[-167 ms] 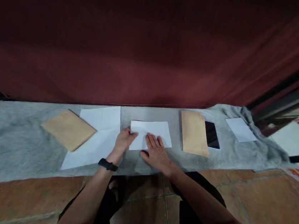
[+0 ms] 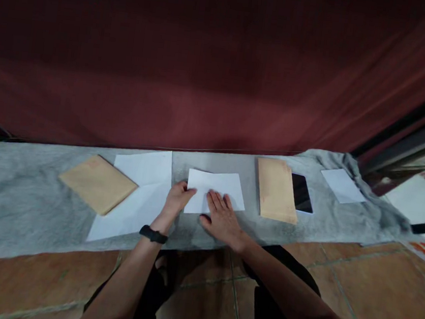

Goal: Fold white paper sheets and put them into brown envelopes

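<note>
A folded white sheet of paper lies on the grey cloth in front of me. My left hand pinches its left edge between thumb and fingers; a dark band is on that wrist. Flat on the lower middle of the paper rests my right hand, fingers stretched out and thumb apart. Left of my left hand, larger white paper with a crease lies spread out. A brown envelope stack partly covers it. To the right of my right hand is another pile of brown envelopes.
A dark-screened phone or tablet lies partly under the right-hand envelopes. Further right is a small white sheet. The grey cloth covers a long narrow surface against dark red fabric. Brown floor tiles run along the near side.
The left edge of the folded paper has shifted slightly to the right under my left hand. My right hand stays flat in the same place.
</note>
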Tool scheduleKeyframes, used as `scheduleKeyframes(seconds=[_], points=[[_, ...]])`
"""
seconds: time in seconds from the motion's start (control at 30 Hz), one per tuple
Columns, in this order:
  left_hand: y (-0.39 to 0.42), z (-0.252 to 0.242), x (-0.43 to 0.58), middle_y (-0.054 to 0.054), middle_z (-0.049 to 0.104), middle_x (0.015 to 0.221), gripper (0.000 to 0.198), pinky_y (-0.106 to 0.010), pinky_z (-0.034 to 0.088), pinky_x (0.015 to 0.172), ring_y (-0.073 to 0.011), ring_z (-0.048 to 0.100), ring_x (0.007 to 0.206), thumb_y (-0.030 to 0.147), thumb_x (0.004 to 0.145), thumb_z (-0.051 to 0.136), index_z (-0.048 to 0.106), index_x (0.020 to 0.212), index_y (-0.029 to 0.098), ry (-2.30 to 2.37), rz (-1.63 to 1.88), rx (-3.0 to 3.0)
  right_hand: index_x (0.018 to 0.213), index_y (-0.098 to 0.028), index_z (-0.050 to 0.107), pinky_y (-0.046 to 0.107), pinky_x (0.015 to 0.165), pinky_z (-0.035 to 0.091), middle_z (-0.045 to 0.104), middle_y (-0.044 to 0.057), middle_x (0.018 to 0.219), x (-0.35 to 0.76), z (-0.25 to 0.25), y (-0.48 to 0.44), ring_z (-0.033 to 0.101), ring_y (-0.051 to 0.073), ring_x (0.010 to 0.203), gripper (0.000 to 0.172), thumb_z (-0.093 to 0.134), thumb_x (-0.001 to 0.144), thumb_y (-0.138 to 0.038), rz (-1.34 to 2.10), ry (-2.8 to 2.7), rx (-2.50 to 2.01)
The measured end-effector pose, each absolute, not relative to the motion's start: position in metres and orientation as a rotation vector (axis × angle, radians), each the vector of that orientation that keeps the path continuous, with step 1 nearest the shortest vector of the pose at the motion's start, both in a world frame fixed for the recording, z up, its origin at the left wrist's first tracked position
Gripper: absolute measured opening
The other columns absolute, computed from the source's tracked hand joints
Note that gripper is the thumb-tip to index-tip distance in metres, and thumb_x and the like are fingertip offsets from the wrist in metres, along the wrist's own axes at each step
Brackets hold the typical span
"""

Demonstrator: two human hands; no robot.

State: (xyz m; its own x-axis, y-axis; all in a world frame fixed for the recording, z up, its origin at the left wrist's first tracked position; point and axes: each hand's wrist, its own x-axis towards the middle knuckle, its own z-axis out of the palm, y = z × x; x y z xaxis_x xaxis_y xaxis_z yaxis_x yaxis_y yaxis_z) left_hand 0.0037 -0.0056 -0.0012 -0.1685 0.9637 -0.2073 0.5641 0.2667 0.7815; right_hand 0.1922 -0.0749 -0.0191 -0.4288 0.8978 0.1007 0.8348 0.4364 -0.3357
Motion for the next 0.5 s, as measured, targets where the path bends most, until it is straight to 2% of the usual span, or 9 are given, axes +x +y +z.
scheduleKeyframes(seconds=[0.13, 0.23, 0.33, 0.4, 0.5], points=[[-0.008, 0.001, 0.011, 0.004, 0.057, 0.063, 0.011, -0.025, 0.038, 0.057, -0.0143, 0.053, 0.060, 0.027, 0.069, 0.067, 0.058, 0.071, 0.020, 1.710, 1.024, 1.282, 0.158, -0.003, 0.035, 0.053, 0.128, 0.021, 0.034, 0.020, 0.166, 0.187, -0.018, -0.075, 0.035, 0.031, 0.154, 0.075, 0.056, 0.097, -0.041, 0.336, -2.390, -1.524], [-0.011, 0.006, 0.018, 0.004, 0.059, 0.068, 0.016, -0.024, 0.042, 0.059, -0.0133, 0.054, 0.061, 0.025, 0.066, 0.069, 0.059, 0.078, 0.020, 1.525, 1.173, 1.159, 0.158, -0.005, 0.036, 0.051, 0.127, 0.026, 0.036, 0.019, 0.165, 0.185, -0.016, -0.074, 0.037, 0.030, 0.152, 0.072, 0.055, 0.097, -0.037, 0.327, -2.341, -1.541], [-0.013, 0.017, 0.024, 0.003, 0.065, 0.077, 0.037, -0.024, 0.045, 0.062, -0.0135, 0.059, 0.067, 0.023, 0.065, 0.074, 0.061, 0.100, 0.020, 1.375, 1.311, 1.058, 0.157, -0.008, 0.040, 0.047, 0.124, 0.034, 0.042, 0.018, 0.163, 0.188, -0.010, -0.067, 0.045, 0.029, 0.148, 0.063, 0.050, 0.098, -0.027, 0.355, -2.273, -1.538], [-0.014, 0.025, 0.027, 0.002, 0.068, 0.088, 0.054, -0.025, 0.050, 0.068, -0.0140, 0.064, 0.074, 0.028, 0.070, 0.076, 0.057, 0.121, 0.023, 1.242, 1.397, 0.932, 0.155, -0.012, 0.046, 0.043, 0.121, 0.040, 0.050, 0.015, 0.158, 0.192, -0.004, -0.058, 0.052, 0.026, 0.142, 0.056, 0.045, 0.100, -0.024, 0.478, -2.154, -1.468], [-0.016, 0.031, 0.030, -0.004, 0.069, 0.112, 0.063, -0.032, 0.056, 0.083, -0.0184, 0.069, 0.099, 0.044, 0.083, 0.071, 0.048, 0.139, 0.028, 1.099, 1.441, 0.724, 0.141, -0.019, 0.060, 0.043, 0.116, 0.045, 0.067, 0.010, 0.141, 0.199, 0.008, -0.041, 0.061, 0.024, 0.132, 0.045, 0.042, 0.104, -0.039, 0.842, -1.630, -1.258]])
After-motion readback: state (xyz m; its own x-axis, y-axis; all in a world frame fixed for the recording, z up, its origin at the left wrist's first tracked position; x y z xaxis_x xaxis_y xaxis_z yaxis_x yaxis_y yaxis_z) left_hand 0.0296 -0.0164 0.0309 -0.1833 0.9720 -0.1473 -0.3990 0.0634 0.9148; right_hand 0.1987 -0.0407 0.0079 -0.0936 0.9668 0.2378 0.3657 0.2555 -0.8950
